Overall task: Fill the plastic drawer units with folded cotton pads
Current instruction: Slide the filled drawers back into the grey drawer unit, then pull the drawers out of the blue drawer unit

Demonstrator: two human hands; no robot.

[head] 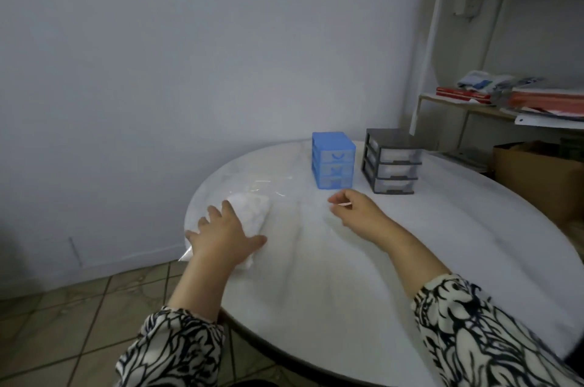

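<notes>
From the head camera, a round white table (363,260) fills the middle of the view, set against a plain pale wall (189,54). The left hand (224,235) lies flat on a clear plastic bag (252,212) of white cotton pads near the table's left edge. Its fingers are spread and straight, pressing on the near end of the bag rather than curling round it. The bag's near corner sticks out past the table rim, and its far end lies loose and crinkled on the tabletop.

The right hand (354,208) hovers just above the table, to the right of the bag and apart from it. Its fingers are loosely curled with thumb and forefinger close together; the picture is too blurred to tell whether they pinch anything.

Beyond the right hand stand two small drawer units, side by side with a narrow gap between them. The blue drawer unit (333,160) is on the left and the black drawer unit (392,162), with clear drawers, is on the right. Each has three drawers, all pushed in.

Both forearms wear black-and-white patterned sleeves (489,333). At the right, a shelf (458,102) holds red books and papers, with a cardboard box (537,174) below. The floor (79,323) is tiled.
</notes>
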